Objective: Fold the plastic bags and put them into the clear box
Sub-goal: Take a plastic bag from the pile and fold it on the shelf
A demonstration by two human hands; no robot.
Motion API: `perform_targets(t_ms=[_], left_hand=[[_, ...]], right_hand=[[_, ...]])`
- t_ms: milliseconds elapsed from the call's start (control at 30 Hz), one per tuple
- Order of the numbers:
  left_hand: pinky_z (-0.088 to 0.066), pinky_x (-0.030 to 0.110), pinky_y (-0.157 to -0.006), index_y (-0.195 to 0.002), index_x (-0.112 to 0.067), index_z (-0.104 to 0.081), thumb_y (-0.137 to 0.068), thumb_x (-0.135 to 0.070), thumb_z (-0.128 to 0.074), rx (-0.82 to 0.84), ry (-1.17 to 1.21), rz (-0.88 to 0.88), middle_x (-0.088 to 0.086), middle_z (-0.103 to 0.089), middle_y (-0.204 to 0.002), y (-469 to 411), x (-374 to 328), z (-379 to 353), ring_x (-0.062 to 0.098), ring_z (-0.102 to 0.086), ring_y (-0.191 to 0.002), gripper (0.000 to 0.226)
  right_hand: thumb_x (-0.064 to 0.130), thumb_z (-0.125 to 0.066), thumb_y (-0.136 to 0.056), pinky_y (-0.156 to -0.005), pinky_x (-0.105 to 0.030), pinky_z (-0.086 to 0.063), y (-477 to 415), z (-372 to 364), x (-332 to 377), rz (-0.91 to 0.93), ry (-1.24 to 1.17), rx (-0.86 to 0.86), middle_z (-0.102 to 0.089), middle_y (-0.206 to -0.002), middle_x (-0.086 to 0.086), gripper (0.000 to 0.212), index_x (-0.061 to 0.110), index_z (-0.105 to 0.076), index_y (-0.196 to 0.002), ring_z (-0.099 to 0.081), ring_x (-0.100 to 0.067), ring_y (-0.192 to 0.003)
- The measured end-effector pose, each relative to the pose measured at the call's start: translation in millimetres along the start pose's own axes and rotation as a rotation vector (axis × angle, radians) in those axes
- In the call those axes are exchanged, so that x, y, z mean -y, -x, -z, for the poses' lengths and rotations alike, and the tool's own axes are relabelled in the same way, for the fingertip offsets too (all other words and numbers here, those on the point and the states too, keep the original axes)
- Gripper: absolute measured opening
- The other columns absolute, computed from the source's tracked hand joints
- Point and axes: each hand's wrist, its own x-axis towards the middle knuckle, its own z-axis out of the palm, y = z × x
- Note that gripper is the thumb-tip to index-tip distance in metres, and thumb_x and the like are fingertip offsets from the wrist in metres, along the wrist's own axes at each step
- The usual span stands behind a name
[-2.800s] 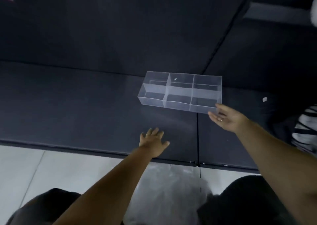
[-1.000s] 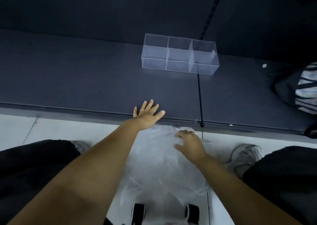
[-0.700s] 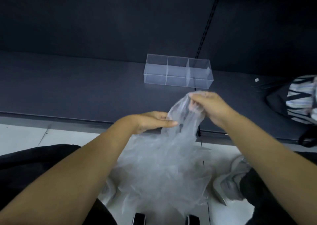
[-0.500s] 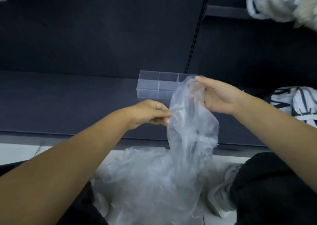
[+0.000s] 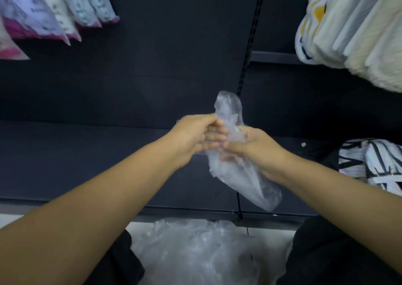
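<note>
Head camera catches both of my hands together at the middle of the frame, holding one clear plastic bag (image 5: 243, 180). Half a second ago I held it stretched out, hands apart, hanging long above the pile. Now the left hand (image 5: 193, 137) has come across to meet the right hand (image 5: 256, 152), and the bag is gathered between them. My left fingers are curled and pinch the film near its top, whose end sticks up above my knuckles. The right hand lies palm up beneath, fingers curled round the bag's middle, and the tail droops toward the lower right. Motion blur hides whether a clean crease has formed. I judge this to be the first fold of the first bag. The pile of plastic bags (image 5: 195, 250) lies on the floor at the bottom, between my knees. The clear box on the dark shelf (image 5: 87, 160) is now hidden behind my hands, and it was empty when last seen.
</note>
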Motion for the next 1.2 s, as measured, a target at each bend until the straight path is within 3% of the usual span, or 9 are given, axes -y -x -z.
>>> perform_targets(t_ms=[100,267,433,533,633,800,900,1067,1200], left_hand=[[-0.050,0.016,-0.060,-0.094,-0.017,-0.065,-0.090,-0.041,-0.061,-0.138,-0.243,-0.188,-0.002,-0.068,-0.087,-9,-9,13,0.003,-0.063,-0.067,0.024],[-0.045,0.018,-0.089,-0.123,-0.037,-0.051,-0.059,-0.061,-0.078,0.129,-0.438,-0.195,-0.022,-0.057,-0.122,-11,2,18,-0.006,-0.052,-0.113,0.073],[-0.048,0.019,-0.080,-0.104,-0.021,-0.067,-0.084,-0.030,-0.071,0.158,-0.338,-0.088,-0.008,-0.074,-0.092,-20,22,12,0.000,-0.067,-0.082,0.021],[-0.045,0.016,-0.074,-0.091,-0.020,-0.070,-0.090,-0.025,-0.065,0.086,-0.330,-0.088,-0.008,-0.074,-0.083,-22,26,12,-0.001,-0.064,-0.071,0.007],[-0.051,0.020,-0.081,-0.088,-0.018,-0.069,-0.090,-0.022,-0.066,0.084,-0.447,-0.158,-0.004,-0.074,-0.088,-24,27,12,0.008,-0.069,-0.083,0.006],[-0.050,0.015,-0.077,-0.086,-0.015,-0.069,-0.089,-0.017,-0.067,0.267,-0.590,-0.246,-0.003,-0.071,-0.086,-20,27,5,0.002,-0.064,-0.077,0.004],[-0.050,0.020,-0.079,-0.086,-0.020,-0.065,-0.091,-0.022,-0.063,0.153,-0.563,-0.251,-0.007,-0.069,-0.092,-21,27,2,0.003,-0.063,-0.086,0.006],[-0.040,0.022,-0.087,-0.108,-0.035,-0.058,-0.075,-0.082,-0.038,0.033,-0.334,-0.185,-0.020,-0.059,-0.113,-17,19,2,0.000,-0.053,-0.108,0.061],[-0.051,0.024,-0.083,-0.098,-0.026,-0.068,-0.080,-0.050,-0.069,0.046,-0.475,-0.198,-0.012,-0.068,-0.103,-16,29,-1,0.007,-0.063,-0.098,0.030]], right_hand=[[0.014,-0.061,-0.092,-0.078,-0.033,-0.057,-8,19,3,-0.168,-0.306,-0.045,-0.070,-0.099,-0.016,0.020,0.002,-0.066,-0.108,-0.069,-0.025,-0.087],[0.035,-0.056,-0.095,-0.103,-0.043,-0.044,-8,29,1,-0.317,-0.624,0.136,-0.064,-0.124,-0.018,0.041,0.008,-0.062,-0.125,-0.062,-0.034,-0.114],[0.040,-0.051,-0.097,-0.099,-0.042,-0.048,-1,41,-7,-0.416,-0.793,0.239,-0.062,-0.126,-0.019,0.051,0.001,-0.058,-0.129,-0.061,-0.032,-0.116],[0.029,-0.064,-0.090,-0.079,-0.040,-0.057,-3,57,-13,-0.482,-0.280,-0.109,-0.069,-0.112,-0.017,0.039,0.005,-0.064,-0.121,-0.070,-0.030,-0.093],[0.023,-0.073,-0.083,-0.096,-0.033,-0.045,-10,70,-15,-0.133,0.264,-0.459,-0.042,-0.142,-0.009,0.073,0.016,-0.036,-0.145,-0.050,-0.019,-0.119],[0.053,-0.073,-0.068,-0.109,-0.019,-0.026,-10,61,-2,0.233,0.635,0.114,-0.035,-0.145,0.023,0.064,0.040,-0.052,-0.127,-0.029,0.005,-0.134],[0.025,-0.075,-0.081,-0.102,-0.031,-0.045,-10,57,-10,0.233,0.490,0.028,-0.067,-0.115,0.006,0.020,0.014,-0.073,-0.097,-0.061,-0.007,-0.110],[0.018,-0.066,-0.089,-0.074,-0.036,-0.057,-9,62,-17,0.184,0.119,-0.134,-0.075,-0.092,-0.006,0.010,0.013,-0.071,-0.097,-0.072,-0.022,-0.085],[0.020,-0.061,-0.093,-0.069,-0.031,-0.058,-6,62,-23,0.137,-0.028,-0.142,-0.074,-0.094,-0.011,0.014,0.010,-0.070,-0.098,-0.072,-0.024,-0.082]])
